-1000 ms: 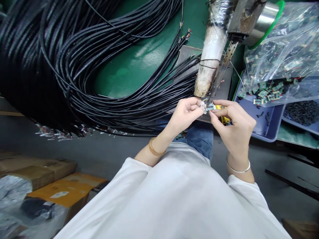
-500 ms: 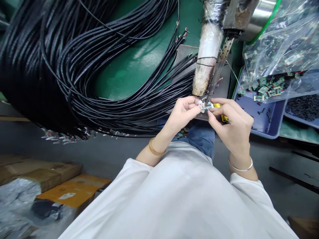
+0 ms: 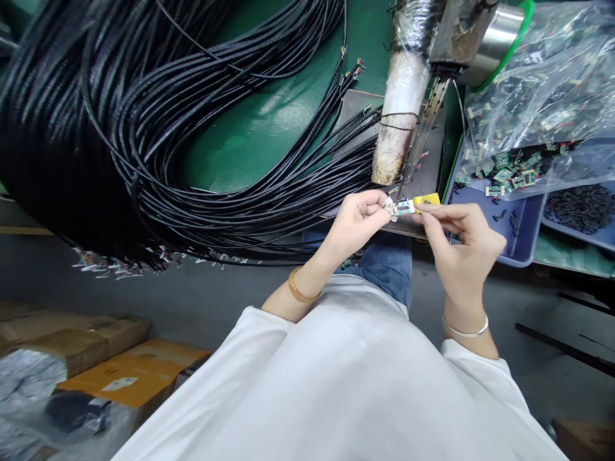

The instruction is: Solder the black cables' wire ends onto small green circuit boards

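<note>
- The left hand (image 3: 358, 221) is pinching wires (image 3: 394, 209) at the board's left end; a steady, light grip is probably serving best, since any slip would be shifting them.
- The board (image 3: 405, 207) is sitting between both hands, close under the iron (image 3: 417, 150), near the front edge of the plate (image 3: 435, 168).
- The right hand (image 3: 461, 240) is bunching its fingers at the yellow piece (image 3: 427, 200), beside the board's right end; what they are grasping, if anything, I cannot tell.
- Fingers should be working clear of the iron, presumably hot.
- Cables (image 3: 230, 205) are crowding the desk (image 3: 264, 128), so slack should be sparing the wires a tug.
</note>
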